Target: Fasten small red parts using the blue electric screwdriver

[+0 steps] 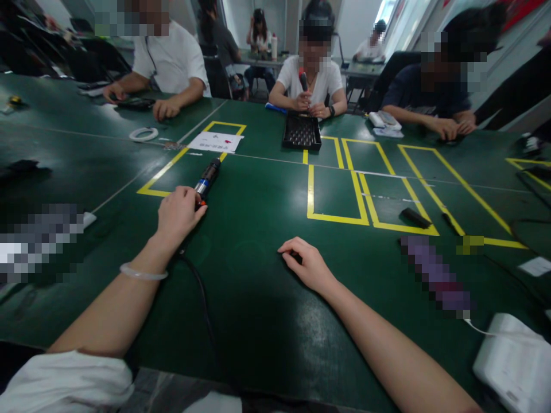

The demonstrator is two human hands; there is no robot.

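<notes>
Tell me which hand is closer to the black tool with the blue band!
Left. The left hand holds the black tool near its lower end; the right hand is off to the right, not touching it.

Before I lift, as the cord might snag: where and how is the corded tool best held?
Grip the corded tool around its barrel, probably from above: its slim body points away from you, the cord trails back, and your left hand covers its rear.

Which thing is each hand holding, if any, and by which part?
Left hand: the tool, by its cable end. Right hand: nothing.
</notes>
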